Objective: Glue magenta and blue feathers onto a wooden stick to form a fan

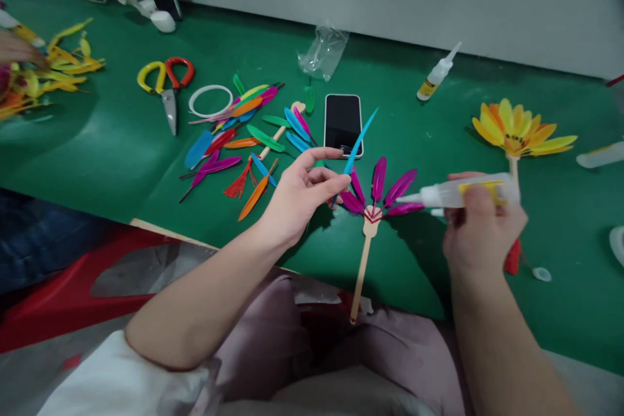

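My left hand [297,198] pinches a thin blue feather [359,140] by its lower end, its tip pointing up and right. Just right of it lies a wooden stick [363,260] with several magenta feathers [379,179] fanned out from its head. My right hand [480,227] grips a small white glue bottle [458,194] with a yellow label, held sideways. Its nozzle points left, close to the rightmost magenta feathers.
On the green mat [121,143] lie a pile of coloured feathers [238,130], yellow-and-red scissors [168,84], a white ring [210,101], a black phone [343,123], a second glue bottle [435,77], a crumpled plastic bag [324,51] and a yellow feather flower [519,133]. Another person's hand [14,49] works at far left.
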The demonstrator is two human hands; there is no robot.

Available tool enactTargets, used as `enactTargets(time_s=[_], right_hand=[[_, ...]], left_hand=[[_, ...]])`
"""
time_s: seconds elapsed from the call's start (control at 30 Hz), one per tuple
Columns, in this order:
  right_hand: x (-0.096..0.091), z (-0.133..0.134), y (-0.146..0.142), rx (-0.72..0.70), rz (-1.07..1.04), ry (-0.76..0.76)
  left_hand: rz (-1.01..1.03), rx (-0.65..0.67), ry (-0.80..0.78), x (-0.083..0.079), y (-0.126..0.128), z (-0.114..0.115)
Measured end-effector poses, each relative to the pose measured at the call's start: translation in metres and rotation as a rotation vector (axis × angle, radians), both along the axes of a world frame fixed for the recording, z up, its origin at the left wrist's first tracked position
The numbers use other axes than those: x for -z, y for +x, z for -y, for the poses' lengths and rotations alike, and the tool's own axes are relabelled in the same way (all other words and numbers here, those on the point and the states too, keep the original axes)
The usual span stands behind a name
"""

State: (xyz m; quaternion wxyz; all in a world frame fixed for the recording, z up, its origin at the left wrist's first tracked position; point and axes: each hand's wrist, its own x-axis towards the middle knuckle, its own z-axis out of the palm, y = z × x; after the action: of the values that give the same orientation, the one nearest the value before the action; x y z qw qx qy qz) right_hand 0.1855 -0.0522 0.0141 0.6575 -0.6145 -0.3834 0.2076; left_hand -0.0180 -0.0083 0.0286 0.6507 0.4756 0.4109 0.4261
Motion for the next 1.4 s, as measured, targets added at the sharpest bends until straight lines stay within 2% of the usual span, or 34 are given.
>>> enactTargets(time_s=[0.13,0.23,0.33,0.5,0.7,0.77,0.9,1.07,1.23,1.4], right_hand=[[-0.002,-0.006,0.022,0.012,-0.448,0.151],[-0.002,-0.007,0.032,-0.062,-0.539,0.176],[0.004,-0.010,0.036,-0.123,-0.450,0.146],[0.023,-0.022,0.037,-0.024,-0.127,0.030],[0.045,-0.031,0.047,0.090,0.231,-0.290],[0.047,-0.033,0.049,0.062,0.216,-0.332],[0.047,-0.033,0.049,-0.027,0.119,-0.320],[0.047,-0.030,0.050,-0.005,0.232,-0.400],[0.045,-0.028,0.048,-0.013,0.220,-0.410],[0.042,-0.027,0.046,0.019,0.296,-0.441]], left_hand=[[-0.013,0.005,0.001,-0.001,0.000,0.000],[-0.021,0.000,0.009,0.001,0.001,0.000],[-0.024,-0.013,0.031,0.004,0.003,0.000],[-0.090,-0.017,0.104,0.008,0.006,0.002],[-0.231,0.013,0.199,0.009,0.009,0.007],[-0.245,0.026,0.218,0.011,0.009,0.007],[-0.316,0.007,0.274,0.014,0.011,0.008],[-0.309,-0.005,0.276,0.015,0.015,0.012],[-0.315,-0.012,0.262,0.015,0.017,0.014],[-0.344,-0.023,0.265,0.014,0.017,0.014]])
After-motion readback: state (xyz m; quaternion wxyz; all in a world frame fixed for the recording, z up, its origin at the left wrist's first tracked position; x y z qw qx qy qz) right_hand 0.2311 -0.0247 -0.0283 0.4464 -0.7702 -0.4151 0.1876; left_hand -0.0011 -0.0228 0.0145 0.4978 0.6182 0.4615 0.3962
